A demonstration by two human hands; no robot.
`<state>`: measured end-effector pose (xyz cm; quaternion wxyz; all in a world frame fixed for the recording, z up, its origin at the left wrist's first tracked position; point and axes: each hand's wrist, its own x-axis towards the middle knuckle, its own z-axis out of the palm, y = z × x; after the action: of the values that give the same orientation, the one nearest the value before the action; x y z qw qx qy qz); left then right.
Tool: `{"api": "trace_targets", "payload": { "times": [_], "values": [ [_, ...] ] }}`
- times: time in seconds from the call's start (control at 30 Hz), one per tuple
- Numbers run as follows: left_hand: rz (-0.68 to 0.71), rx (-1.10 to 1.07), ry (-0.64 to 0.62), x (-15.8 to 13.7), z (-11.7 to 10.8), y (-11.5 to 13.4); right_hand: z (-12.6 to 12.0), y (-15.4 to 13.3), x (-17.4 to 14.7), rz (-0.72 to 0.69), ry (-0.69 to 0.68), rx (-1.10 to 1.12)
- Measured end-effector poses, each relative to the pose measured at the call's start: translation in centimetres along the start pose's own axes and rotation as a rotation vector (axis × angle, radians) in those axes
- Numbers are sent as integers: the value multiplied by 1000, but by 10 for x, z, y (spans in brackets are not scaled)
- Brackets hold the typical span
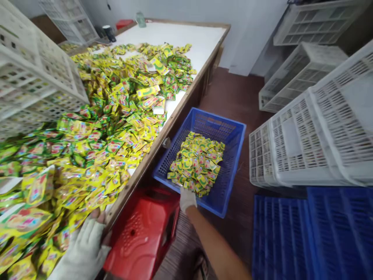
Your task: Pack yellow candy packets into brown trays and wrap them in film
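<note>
My right hand (187, 199), in a white glove, is closed on the near rim of a blue plastic crate (233, 155) on the floor. Inside the crate lies a heap of small yellow and green packets (199, 161). My left hand (87, 245), in a white glove with bare fingertips, rests on the wooden edge of the table (140, 168). Its fingers lie stretched over the edge beside loose yellow sachets (84, 182), with the thumb apart. Yellow and green sachets cover much of the white tabletop, with a few small cartons (148, 92) among them.
A red plastic stool (136, 237) stands against the table, near the blue crate. White crates (294, 144) and stacked blue crates (279, 233) line the right side. Another white crate (37, 74) sits on the table at left. A jar (140, 19) stands at the far edge.
</note>
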<state>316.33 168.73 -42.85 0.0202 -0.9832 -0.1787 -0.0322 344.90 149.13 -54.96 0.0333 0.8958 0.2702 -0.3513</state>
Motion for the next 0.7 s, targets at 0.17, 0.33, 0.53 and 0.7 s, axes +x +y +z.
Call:
{"api": "trace_targets", "payload": {
  "times": [0.17, 0.33, 0.53, 0.7],
  "values": [
    [38, 113, 24, 6, -8, 9, 0, 7, 30, -75, -154, -49],
    [35, 107, 56, 12, -10, 12, -52, 68, 2, -65, -254, -153],
    [-110, 39, 41, 18, -9, 15, -154, 142, -55, -16, -299, -316],
    [-177, -22, -27, 22, -11, 18, -164, 144, -129, -40, -407, -412]
  ]
}}
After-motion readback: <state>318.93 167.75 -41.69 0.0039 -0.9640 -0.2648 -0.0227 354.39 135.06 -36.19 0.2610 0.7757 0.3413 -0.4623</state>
